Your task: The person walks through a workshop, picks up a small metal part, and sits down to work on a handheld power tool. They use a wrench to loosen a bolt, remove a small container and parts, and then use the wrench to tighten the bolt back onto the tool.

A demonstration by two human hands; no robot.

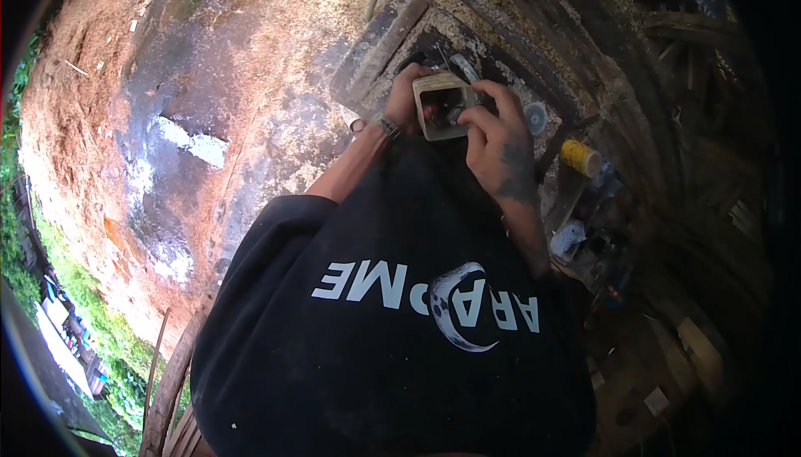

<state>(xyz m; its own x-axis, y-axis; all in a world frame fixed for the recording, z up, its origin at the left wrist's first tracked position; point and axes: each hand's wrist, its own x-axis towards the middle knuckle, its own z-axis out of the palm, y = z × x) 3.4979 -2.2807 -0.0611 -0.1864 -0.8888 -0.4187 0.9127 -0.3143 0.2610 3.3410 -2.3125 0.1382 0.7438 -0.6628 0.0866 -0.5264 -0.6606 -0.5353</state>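
Note:
A hollow wooden box (440, 82) of pale wood, with a rounded square opening, is held up in front of my chest. My left hand (404, 100), with a band at the wrist, is closed around its left side. My right hand (498, 133) is at the right side, its fingers bent against the rim and the thumb near the opening. Greyish dust or stain covers the back of this hand. The inside of the box is dark, with a reddish patch and a small greyish shape I cannot make out.
Beyond the box lies a workbench of dark planks (386, 44) strewn with wood shavings. A pale disc (536, 118), a yellow cylindrical container (581, 158) and a clear plastic bag (568, 240) are to the right. Reddish ground (275, 57) with shavings stretches to the left.

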